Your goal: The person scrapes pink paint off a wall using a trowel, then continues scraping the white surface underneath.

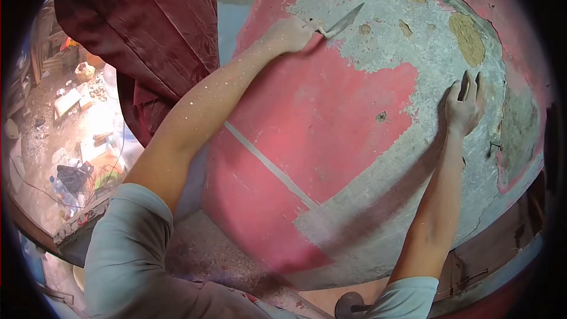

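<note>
My left hand point(295, 34) is closed round the handle of a metal scraper point(344, 22), its blade lying against the wall at the edge between pink paint point(307, 112) and bare grey plaster point(384, 35). Paint flecks dot my left forearm. On the right, my right hand point(465, 106) rests against the grey plaster with its fingers spread, just below a large yellowish patch point(466, 38). No object shows in it. Smaller holes point(381, 117) mark the wall, and a pale stripe point(271, 168) crosses the pink area.
A dark red curtain point(159, 18) hangs at the upper left. Beyond it, debris, a white block point(68, 101) and a dark plastic bag point(74, 178) lie on the bright ground. A small metal hook point(494, 146) sticks out of the wall at the right.
</note>
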### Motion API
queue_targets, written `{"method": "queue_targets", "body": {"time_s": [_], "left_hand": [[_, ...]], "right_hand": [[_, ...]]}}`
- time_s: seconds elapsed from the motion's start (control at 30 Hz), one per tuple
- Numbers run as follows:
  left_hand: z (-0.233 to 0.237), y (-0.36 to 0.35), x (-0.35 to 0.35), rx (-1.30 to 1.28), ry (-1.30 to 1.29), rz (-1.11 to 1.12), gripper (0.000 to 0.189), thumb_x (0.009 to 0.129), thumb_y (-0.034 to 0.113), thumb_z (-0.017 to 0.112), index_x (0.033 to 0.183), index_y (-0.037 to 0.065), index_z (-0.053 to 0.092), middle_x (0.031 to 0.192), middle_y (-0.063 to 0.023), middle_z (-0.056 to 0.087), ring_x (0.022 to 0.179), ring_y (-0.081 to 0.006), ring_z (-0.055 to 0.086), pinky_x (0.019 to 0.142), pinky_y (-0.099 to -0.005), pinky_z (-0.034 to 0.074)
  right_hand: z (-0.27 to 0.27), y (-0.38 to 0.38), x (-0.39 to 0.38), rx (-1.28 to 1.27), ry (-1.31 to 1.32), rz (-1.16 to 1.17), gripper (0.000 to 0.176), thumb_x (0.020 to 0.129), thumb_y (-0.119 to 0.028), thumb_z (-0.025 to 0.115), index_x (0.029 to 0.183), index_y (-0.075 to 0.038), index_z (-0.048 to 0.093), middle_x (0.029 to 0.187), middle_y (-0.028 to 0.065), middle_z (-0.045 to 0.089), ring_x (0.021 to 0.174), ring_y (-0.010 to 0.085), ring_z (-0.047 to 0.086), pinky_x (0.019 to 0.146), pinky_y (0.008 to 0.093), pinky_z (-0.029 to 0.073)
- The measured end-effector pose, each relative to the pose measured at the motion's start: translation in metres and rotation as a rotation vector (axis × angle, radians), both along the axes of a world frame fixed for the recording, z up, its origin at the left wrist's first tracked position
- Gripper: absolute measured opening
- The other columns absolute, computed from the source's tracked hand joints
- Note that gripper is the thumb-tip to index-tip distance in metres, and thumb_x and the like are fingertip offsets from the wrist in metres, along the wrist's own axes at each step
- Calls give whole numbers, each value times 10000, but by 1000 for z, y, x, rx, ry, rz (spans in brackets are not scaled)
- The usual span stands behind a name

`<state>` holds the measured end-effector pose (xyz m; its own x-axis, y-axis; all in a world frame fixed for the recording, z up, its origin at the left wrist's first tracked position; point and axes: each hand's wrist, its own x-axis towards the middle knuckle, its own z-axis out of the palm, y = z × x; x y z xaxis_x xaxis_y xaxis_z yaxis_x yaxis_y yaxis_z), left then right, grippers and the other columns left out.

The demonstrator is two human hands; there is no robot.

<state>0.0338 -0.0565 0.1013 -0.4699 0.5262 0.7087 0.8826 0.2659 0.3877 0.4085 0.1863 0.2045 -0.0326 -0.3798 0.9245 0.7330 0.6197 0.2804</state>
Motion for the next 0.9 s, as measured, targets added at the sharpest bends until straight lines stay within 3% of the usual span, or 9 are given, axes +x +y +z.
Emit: {"method": "queue_targets", "body": {"time_s": [0.03, 0.13, 0.23, 0.37, 0.43, 0.6, 0.8, 0.9], "left_hand": [[1, -6, 8, -4, -76, -24, 608, 1088, 506, 269, 1367, 123, 650, 1301, -294, 643, 1188, -464, 630, 1027, -529, 492], [-7, 7, -51, 95, -96, 33, 701, 1050, 598, 331, 1192, 46, 738, 1138, -301, 704, 1098, -430, 681, 975, -515, 507], [-3, -3, -54, 142, -251, 32, 764, 1034, 630, 342, 1113, -11, 750, 1018, -291, 730, 933, -407, 726, 916, -501, 525], [-5, -2, -7, 164, -111, -28, 754, 1059, 571, 318, 1129, -68, 712, 1022, -303, 725, 834, -421, 732, 867, -494, 559], [-3, -10, 21, 135, -210, -28, 738, 1057, 575, 328, 1134, -50, 713, 975, -288, 730, 798, -407, 730, 837, -495, 564], [-14, -9, -39, 139, -298, 9, 730, 1049, 581, 344, 1090, -38, 730, 916, -270, 723, 746, -392, 720, 820, -501, 561], [-11, -16, -11, 193, -279, 49, 769, 1029, 621, 352, 1114, -42, 731, 1059, -330, 709, 1052, -483, 684, 947, -530, 521], [-19, 4, -54, 172, -151, 50, 731, 1034, 610, 338, 1158, -6, 710, 1060, -324, 709, 1028, -474, 691, 937, -525, 523]], "right_hand": [[0, 0, 2, -1, 0, -6, 396, 912, -311, 672, 1295, -216, 709, 1482, 93, 583, 1381, 301, 523, 1151, 440, 405], [0, 0, 3, 21, -8, 0, 388, 907, -305, 674, 1283, -216, 715, 1465, 93, 597, 1366, 301, 535, 1149, 437, 408], [1, 0, 3, 27, -7, -8, 393, 901, -302, 677, 1283, -216, 715, 1469, 93, 594, 1363, 301, 538, 1149, 440, 408], [1, 1, 2, 0, -3, -14, 415, 899, -306, 677, 1303, -217, 706, 1485, 97, 578, 1380, 303, 522, 1152, 445, 402], [1, 1, 2, 0, -15, 2, 418, 901, -307, 676, 1308, -216, 704, 1488, 99, 576, 1387, 304, 516, 1155, 446, 400], [1, -1, 3, 12, -27, -12, 409, 904, -302, 673, 1300, -204, 704, 1491, 109, 573, 1390, 308, 514, 1160, 451, 393], [0, -3, 2, 1, -18, -24, 418, 903, -296, 673, 1309, -202, 697, 1492, 107, 572, 1387, 316, 516, 1156, 450, 398], [0, -4, 1, 9, -28, -8, 418, 903, -282, 675, 1311, -196, 693, 1494, 113, 570, 1386, 315, 517, 1153, 456, 399]]}}
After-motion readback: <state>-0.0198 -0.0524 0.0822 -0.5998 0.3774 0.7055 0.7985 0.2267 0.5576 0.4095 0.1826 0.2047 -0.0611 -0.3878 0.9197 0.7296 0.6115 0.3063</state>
